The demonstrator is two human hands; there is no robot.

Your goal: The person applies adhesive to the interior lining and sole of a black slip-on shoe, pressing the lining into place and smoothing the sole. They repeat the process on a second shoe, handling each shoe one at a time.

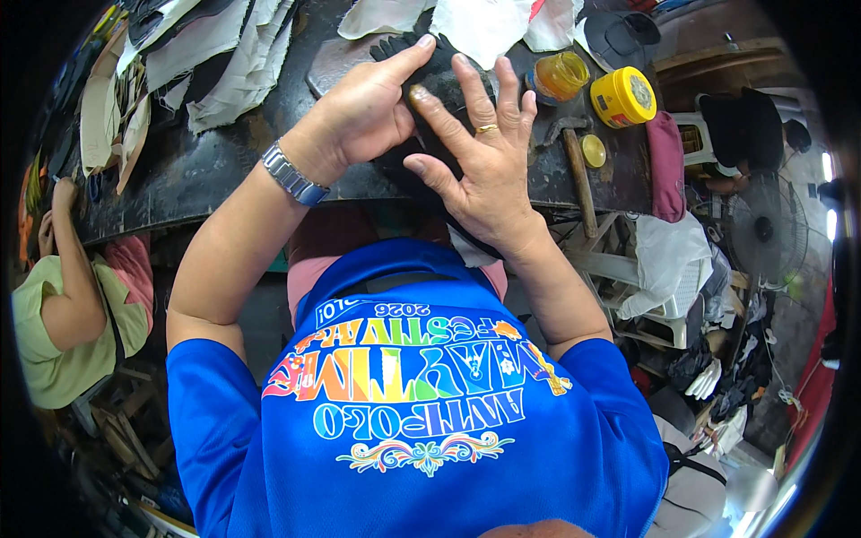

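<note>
My left hand [372,112], with a metal watch at its wrist, is over the dark worktable. Its thumb is stretched out and its fingers are hidden at a black, soft-looking piece [444,85] with a notched edge, which it appears to hold. My right hand [484,161], wearing a ring, is spread over the same piece, its fingers apart. A brownish smear marks its index fingertip. More black material hangs below, between my wrists. Beside my right hand stand a jar of amber paste [560,78] and a yellow tub [622,97] with a crusted top.
A hammer [579,184] with a wooden handle lies at the table's right, beside a round yellow lid [592,151]. Maroon cloth [666,166] drapes over the right edge. Whitish fabric pieces [238,76] lie at the far left. Another person's arm [73,278] is at the left.
</note>
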